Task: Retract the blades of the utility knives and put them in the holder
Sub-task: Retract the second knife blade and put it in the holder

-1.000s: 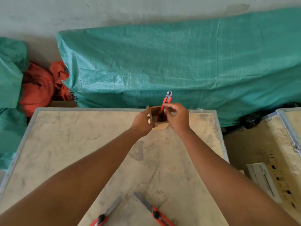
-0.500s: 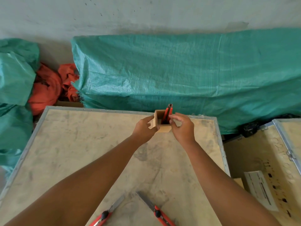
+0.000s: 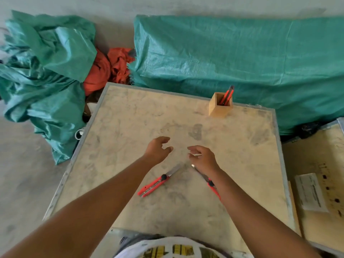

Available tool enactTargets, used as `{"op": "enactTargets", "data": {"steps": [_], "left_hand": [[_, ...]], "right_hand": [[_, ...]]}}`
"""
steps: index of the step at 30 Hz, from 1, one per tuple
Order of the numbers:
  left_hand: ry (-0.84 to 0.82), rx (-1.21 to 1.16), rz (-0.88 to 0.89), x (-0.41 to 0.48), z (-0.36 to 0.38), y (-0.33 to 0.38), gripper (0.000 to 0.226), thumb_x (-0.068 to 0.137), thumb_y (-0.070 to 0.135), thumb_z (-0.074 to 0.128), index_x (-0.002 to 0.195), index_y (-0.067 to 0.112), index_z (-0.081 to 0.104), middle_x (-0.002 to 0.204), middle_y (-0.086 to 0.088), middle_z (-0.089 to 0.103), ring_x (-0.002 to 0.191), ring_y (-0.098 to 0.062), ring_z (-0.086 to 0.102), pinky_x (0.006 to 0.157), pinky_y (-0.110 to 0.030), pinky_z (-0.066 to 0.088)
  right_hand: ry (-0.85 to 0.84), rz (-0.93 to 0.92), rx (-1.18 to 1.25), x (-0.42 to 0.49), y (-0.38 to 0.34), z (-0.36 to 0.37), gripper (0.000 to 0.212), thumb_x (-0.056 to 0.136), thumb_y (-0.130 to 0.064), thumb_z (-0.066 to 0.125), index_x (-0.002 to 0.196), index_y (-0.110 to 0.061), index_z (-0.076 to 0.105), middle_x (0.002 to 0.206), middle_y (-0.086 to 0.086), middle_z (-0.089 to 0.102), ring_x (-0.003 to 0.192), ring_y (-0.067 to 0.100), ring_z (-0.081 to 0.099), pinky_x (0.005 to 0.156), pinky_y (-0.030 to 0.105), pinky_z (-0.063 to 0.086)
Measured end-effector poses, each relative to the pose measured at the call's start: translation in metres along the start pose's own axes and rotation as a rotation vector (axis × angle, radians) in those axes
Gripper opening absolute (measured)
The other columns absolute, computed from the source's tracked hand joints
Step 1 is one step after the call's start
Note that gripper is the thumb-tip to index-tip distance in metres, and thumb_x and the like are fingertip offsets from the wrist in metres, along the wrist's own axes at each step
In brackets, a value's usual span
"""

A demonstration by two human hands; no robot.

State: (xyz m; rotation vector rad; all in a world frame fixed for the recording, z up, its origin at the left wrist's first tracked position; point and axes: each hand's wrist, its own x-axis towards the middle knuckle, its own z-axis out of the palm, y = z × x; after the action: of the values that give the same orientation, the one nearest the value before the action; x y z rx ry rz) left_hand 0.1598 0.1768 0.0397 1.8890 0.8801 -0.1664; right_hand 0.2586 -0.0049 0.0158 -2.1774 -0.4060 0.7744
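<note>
A small wooden holder (image 3: 217, 108) stands at the far right of the table (image 3: 130, 127), with red utility knives (image 3: 227, 95) sticking out of it. Two more red utility knives lie on the table with blades extended: one (image 3: 158, 181) below my left hand, another (image 3: 208, 180) partly hidden under my right wrist. My left hand (image 3: 158, 148) and my right hand (image 3: 202, 157) hover over the table's middle, both empty with fingers loosely curled and apart.
Green tarp bundles (image 3: 232, 58) lie behind the table and at the left (image 3: 42, 71), with orange cloth (image 3: 109, 67) between them. A second table (image 3: 320, 164) with a white paper label (image 3: 311, 192) stands at the right. Bare floor (image 3: 24, 174) lies left.
Both hands let go of the holder and the knife now in it, and drew back toward me to the table's middle. The camera view tilted down and left.
</note>
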Motion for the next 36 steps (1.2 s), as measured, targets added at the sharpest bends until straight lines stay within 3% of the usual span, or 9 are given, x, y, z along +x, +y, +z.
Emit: {"op": "enactTargets", "data": {"steps": [5,9,15,17,20,23,28,33,36], "left_hand": [[-0.073,0.161,-0.052,-0.050,-0.003,-0.071,0.052,0.086,0.026,0.072,0.135,0.015,0.057,0.132,-0.003,0.065,0.120,-0.023,0.060,0.099,-0.029,0.047],[-0.120,0.297,-0.053,-0.074,0.004,-0.107,0.056,0.082,0.032,0.071,0.134,0.014,0.059,0.127,-0.009,0.064,0.117,-0.028,0.061,0.098,-0.036,0.051],[-0.112,0.420,0.057,-0.087,0.008,-0.136,0.009,0.081,0.013,0.065,0.088,0.013,0.071,0.087,-0.011,0.062,0.080,-0.033,0.064,0.071,-0.040,0.056],[-0.132,0.393,0.104,-0.089,0.007,-0.138,0.012,0.086,0.015,0.062,0.081,0.015,0.073,0.080,-0.009,0.057,0.072,-0.030,0.060,0.067,-0.037,0.053],[-0.131,0.359,0.167,-0.089,0.007,-0.144,0.021,0.088,0.012,0.061,0.098,0.016,0.078,0.079,-0.007,0.053,0.070,-0.027,0.058,0.069,-0.036,0.053],[-0.110,0.317,0.173,-0.092,0.009,-0.147,0.023,0.087,0.006,0.062,0.101,0.014,0.078,0.080,-0.011,0.058,0.074,-0.032,0.063,0.069,-0.040,0.055],[-0.089,0.230,0.151,-0.101,0.013,-0.144,0.029,0.089,0.008,0.065,0.117,0.013,0.073,0.107,-0.012,0.062,0.091,-0.030,0.064,0.078,-0.029,0.051],[-0.090,0.110,0.135,-0.107,0.011,-0.136,0.050,0.086,-0.008,0.062,0.131,0.015,0.064,0.120,-0.006,0.060,0.096,-0.015,0.058,0.071,-0.007,0.043],[-0.135,-0.026,0.142,-0.110,0.000,-0.114,0.053,0.089,-0.003,0.062,0.133,0.026,0.061,0.115,0.001,0.066,0.093,-0.016,0.064,0.078,-0.019,0.051]], "right_hand": [[-0.135,0.065,-0.037,-0.054,0.012,0.072,0.028,0.091,-0.013,0.071,0.119,-0.017,0.073,0.116,0.005,0.075,0.110,0.012,0.067,0.069,-0.001,0.039],[-0.127,0.093,-0.084,-0.077,0.013,0.108,0.035,0.090,-0.010,0.069,0.124,-0.016,0.071,0.116,0.006,0.075,0.110,0.017,0.068,0.087,0.013,0.041],[-0.035,0.137,-0.083,-0.081,0.009,0.138,0.043,0.089,-0.008,0.068,0.130,-0.017,0.067,0.109,0.006,0.073,0.100,0.015,0.067,0.097,0.024,0.049],[-0.015,0.174,-0.008,-0.081,0.009,0.144,0.045,0.090,-0.008,0.068,0.133,-0.018,0.064,0.107,0.006,0.074,0.103,0.017,0.068,0.096,0.026,0.050],[0.002,0.243,0.124,-0.079,0.008,0.150,0.045,0.089,-0.008,0.070,0.132,-0.019,0.064,0.096,-0.004,0.071,0.101,0.020,0.070,0.096,0.043,0.058],[0.027,0.265,0.188,-0.079,0.006,0.152,0.034,0.090,-0.011,0.072,0.122,-0.019,0.065,0.095,-0.003,0.067,0.099,0.025,0.071,0.087,0.047,0.062],[0.112,0.266,0.216,-0.080,0.005,0.154,0.021,0.089,-0.017,0.075,0.091,-0.034,0.062,0.100,-0.002,0.070,0.094,0.020,0.073,0.081,0.044,0.064],[0.143,0.198,0.307,-0.086,-0.010,0.129,0.013,0.092,-0.013,0.072,0.100,-0.021,0.066,0.103,0.003,0.075,0.087,0.021,0.076,0.064,0.029,0.064],[0.145,0.119,0.334,-0.090,-0.023,0.099,0.016,0.092,-0.014,0.073,0.100,-0.027,0.067,0.102,-0.001,0.077,0.083,0.016,0.077,0.064,0.027,0.063]]}}
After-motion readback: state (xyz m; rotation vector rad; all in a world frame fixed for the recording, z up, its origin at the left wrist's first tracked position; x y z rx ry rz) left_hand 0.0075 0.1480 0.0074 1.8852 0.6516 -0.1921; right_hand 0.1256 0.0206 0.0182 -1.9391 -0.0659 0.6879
